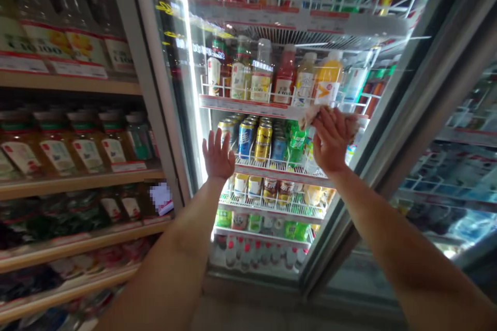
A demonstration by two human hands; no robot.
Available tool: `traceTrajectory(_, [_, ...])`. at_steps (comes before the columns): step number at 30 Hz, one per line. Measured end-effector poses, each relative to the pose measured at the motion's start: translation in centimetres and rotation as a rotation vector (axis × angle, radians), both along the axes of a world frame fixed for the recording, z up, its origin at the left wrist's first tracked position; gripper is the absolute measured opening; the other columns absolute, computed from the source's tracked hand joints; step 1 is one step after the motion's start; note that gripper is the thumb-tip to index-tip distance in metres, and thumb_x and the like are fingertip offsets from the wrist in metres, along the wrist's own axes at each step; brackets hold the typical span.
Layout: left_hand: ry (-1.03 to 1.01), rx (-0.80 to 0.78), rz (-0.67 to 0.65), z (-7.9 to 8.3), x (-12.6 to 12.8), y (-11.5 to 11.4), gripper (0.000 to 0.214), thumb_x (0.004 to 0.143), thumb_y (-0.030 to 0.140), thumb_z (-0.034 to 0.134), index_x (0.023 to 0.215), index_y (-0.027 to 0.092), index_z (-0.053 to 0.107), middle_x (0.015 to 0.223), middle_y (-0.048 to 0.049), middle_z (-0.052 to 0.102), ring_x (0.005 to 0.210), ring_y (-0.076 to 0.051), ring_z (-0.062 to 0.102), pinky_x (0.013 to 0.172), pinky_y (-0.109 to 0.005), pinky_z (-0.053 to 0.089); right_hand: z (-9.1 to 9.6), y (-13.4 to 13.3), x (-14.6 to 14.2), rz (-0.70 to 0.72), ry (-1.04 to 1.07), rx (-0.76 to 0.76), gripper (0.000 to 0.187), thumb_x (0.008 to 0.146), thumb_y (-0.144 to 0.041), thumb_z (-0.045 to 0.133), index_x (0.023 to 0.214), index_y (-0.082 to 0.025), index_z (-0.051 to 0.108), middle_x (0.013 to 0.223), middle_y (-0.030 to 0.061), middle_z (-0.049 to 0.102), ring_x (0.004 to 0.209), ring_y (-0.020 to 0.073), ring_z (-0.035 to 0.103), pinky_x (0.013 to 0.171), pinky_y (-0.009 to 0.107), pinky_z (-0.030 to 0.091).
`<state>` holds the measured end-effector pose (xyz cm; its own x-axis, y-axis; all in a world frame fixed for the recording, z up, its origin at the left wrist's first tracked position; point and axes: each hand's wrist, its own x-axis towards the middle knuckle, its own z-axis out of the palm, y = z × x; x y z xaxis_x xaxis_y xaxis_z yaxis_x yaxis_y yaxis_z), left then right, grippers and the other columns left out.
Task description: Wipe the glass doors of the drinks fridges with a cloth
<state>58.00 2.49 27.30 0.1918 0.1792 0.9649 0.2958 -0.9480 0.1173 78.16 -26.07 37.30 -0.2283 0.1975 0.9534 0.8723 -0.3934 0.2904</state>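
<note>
Pressed under my right hand [331,139] is a crumpled, pale cloth [310,115], which spreads out past the fingers on both sides. That hand is at the right part of the glass door [279,26] of a lit drinks fridge. My left hand [218,156] is raised with its fingers spread, at the left part of the glass, and holds nothing. Whether its palm touches the glass I cannot tell. Behind the glass, between my hands, stand a blue can [245,138], a gold can [263,141] and a green bottle [297,143].
On the left, wooden shelves [77,186] carry rows of juice bottles [83,139]. A metal door frame [392,134] runs along the right side, with another fridge [446,176] beyond it. Small clear bottles with red caps [244,254] fill the fridge's bottom. Below lies the floor [248,302].
</note>
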Motion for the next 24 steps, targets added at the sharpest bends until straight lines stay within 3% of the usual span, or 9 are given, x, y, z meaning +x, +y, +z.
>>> traceTrajectory(3, [-0.003,0.017,-0.001,0.0,0.0,0.1,0.062,0.103,0.045,0.034,0.158,0.017,0.043,0.167,-0.0127,0.031,0.16,-0.026,0.007,0.131,-0.053,0.001,-4.1,-0.1,-0.8,0.058,-0.087,-0.228,0.041,0.102,-0.021,0.054,0.142,-0.028,0.061,0.149,0.0019,0.06,0.155,0.0234,0.034,0.131,0.052,0.02])
traceTrajectory(5, [-0.008,0.023,0.0,0.0,0.1,0.1,0.062,0.103,0.045,0.034,0.158,0.016,0.043,0.166,-0.0137,0.032,0.16,-0.027,0.008,0.131,-0.054,0.001,-4.9,0.2,-1.1,0.101,-0.113,-0.357,0.04,0.102,-0.021,0.056,0.139,-0.032,0.063,0.145,-0.002,0.063,0.152,0.0201,0.039,0.132,0.051,0.016])
traceTrajectory(7, [-0.021,0.035,0.007,0.0,0.0,0.0,0.062,0.103,0.044,0.034,0.157,0.016,0.044,0.166,-0.0142,0.034,0.16,-0.028,0.009,0.131,-0.053,0.003,-3.5,0.9,-1.5,0.115,-0.07,-0.365,0.039,0.103,-0.021,0.053,0.139,-0.034,0.063,0.147,-0.0039,0.061,0.152,0.0198,0.039,0.132,0.052,0.016])
traceTrajectory(11, [-0.039,0.087,0.043,0.0,-0.1,-0.1,0.06,0.105,0.04,0.034,0.159,0.016,0.041,0.166,-0.0145,0.033,0.16,-0.026,0.009,0.131,-0.052,0.005,1.5,3.3,-2.8,0.076,0.09,-0.145,0.043,0.105,-0.021,0.046,0.144,-0.031,0.06,0.156,-0.0029,0.052,0.156,0.0258,0.032,0.13,0.058,0.021])
traceTrajectory(13, [-0.041,0.113,0.059,0.0,-0.1,-0.2,0.06,0.105,0.038,0.033,0.161,0.017,0.038,0.167,-0.0141,0.031,0.16,-0.025,0.008,0.13,-0.053,0.006,2.3,4.6,-3.7,0.063,0.118,-0.083,0.046,0.104,-0.019,0.045,0.146,-0.031,0.059,0.158,-0.0032,0.049,0.156,0.0273,0.031,0.131,0.059,0.019])
traceTrajectory(17, [-0.045,0.121,0.06,0.0,-0.2,-0.1,0.06,0.106,0.04,0.032,0.162,0.019,0.036,0.166,-0.0144,0.032,0.16,-0.025,0.008,0.13,-0.055,0.009,0.7,6.5,-5.2,0.088,-0.019,-0.278,0.05,0.103,-0.021,0.048,0.151,-0.033,0.051,0.159,-0.0055,0.047,0.155,0.0237,0.032,0.134,0.056,0.006])
traceTrajectory(19, [-0.046,0.101,0.055,0.0,-0.1,-0.1,0.06,0.106,0.042,0.032,0.161,0.019,0.038,0.165,-0.0149,0.034,0.16,-0.026,0.009,0.13,-0.056,0.009,0.7,7.1,-5.6,0.113,-0.105,-0.403,0.049,0.104,-0.021,0.049,0.151,-0.033,0.051,0.16,-0.0068,0.046,0.154,0.0215,0.034,0.135,0.054,0.005])
traceTrajectory(21, [-0.047,0.089,0.054,0.0,-0.1,0.0,0.06,0.106,0.043,0.033,0.161,0.019,0.039,0.165,-0.0153,0.035,0.16,-0.027,0.01,0.13,-0.056,0.009,2.2,7.6,-5.8,0.125,-0.111,-0.45,0.048,0.104,-0.02,0.05,0.15,-0.034,0.052,0.161,-0.0078,0.044,0.155,0.0212,0.033,0.135,0.054,0.007])
traceTrajectory(24, [-0.051,0.095,0.053,0.0,0.0,0.0,0.06,0.106,0.042,0.033,0.162,0.02,0.038,0.165,-0.0152,0.035,0.16,-0.028,0.012,0.129,-0.057,0.01,5.6,8.0,-5.7,0.106,-0.012,-0.325,0.049,0.104,-0.021,0.05,0.15,-0.036,0.053,0.161,-0.0081,0.043,0.156,0.0246,0.03,0.135,0.058,0.008])
